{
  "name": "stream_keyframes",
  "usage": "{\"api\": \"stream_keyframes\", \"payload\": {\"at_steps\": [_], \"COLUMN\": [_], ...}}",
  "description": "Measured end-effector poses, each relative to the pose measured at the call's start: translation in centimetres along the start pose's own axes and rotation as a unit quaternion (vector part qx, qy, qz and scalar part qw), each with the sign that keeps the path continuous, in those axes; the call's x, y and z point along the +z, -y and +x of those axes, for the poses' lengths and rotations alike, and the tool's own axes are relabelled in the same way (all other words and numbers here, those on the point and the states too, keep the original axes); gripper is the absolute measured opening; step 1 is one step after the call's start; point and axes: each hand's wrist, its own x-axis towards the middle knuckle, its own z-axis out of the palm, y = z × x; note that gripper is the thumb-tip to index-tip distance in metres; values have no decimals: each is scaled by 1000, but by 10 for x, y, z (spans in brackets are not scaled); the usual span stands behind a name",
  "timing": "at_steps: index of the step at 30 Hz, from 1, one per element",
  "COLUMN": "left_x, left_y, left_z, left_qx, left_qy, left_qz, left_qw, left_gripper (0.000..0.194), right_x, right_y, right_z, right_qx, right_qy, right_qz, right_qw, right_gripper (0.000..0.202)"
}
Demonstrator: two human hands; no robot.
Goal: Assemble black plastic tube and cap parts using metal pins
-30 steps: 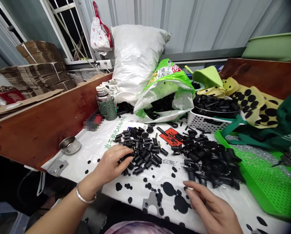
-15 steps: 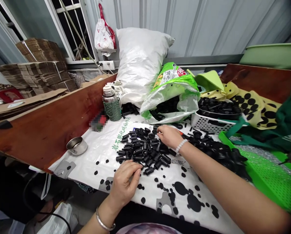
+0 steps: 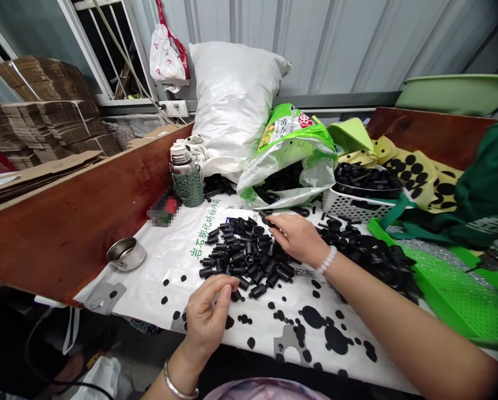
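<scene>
A pile of small black plastic parts, many of them stepped cylinders, lies on the white printed sheet. My left hand is at the pile's near edge, thumb and fingers drawn together. What its fingertips hold, if anything, is hidden. Over the far right side of the pile, my right hand has its fingers closed on a black plastic part, only partly visible. To the right of that hand spreads a second heap of black parts.
Left stand a steel cup and a flask in a green knitted cover. Behind are a stuffed white sack and an open green-white bag of black parts. A white basket and green tray are at right.
My right hand has turned slightly, its wrist shifting right, with its fingertips still at the pile's far side. My left hand has moved slightly left and down. The camera view has shifted a little.
</scene>
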Motion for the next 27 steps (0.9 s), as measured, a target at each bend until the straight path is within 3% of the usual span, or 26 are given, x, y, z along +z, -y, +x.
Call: {"api": "stream_keyframes", "payload": {"at_steps": [3, 5, 7, 10, 15, 18, 21, 23, 27], "left_x": [5, 13, 23, 35, 38, 45, 64, 77, 83], "left_y": [-13, -23, -28, -29, -30, -33, -32, -28, -21], "left_z": [8, 13, 16, 12, 1, 0, 0, -4, -13], "left_qx": [-129, -202, -235, -251, -246, -256, -269, -233, -166], "left_qy": [20, 81, 111, 91, 83, 81, 10, -81, -11], "left_qz": [-154, -261, -297, -289, -315, -320, -302, -266, -208], "left_qw": [980, 940, 919, 919, 913, 908, 915, 932, 964], "left_gripper": [25, 36, 43, 38, 25, 19, 19, 23, 22], "right_x": [-15, -18, -16, -12, -11, -6, 7, 18, 24], "right_y": [25, 40, 50, 56, 54, 57, 66, 71, 65], "right_z": [-34, -52, -63, -74, -90, -93, -89, -87, -110], "right_qx": [-71, -172, -217, -196, -139, -110, -63, 0, 21], "right_qy": [-56, -150, -210, -230, -217, -221, -234, -242, -241], "right_qz": [23, 38, 37, 45, 181, 215, 199, 186, 201], "right_qw": [996, 973, 953, 952, 949, 945, 950, 952, 949], "right_gripper": [33, 30, 28, 28, 39, 33, 29, 30, 36]}}
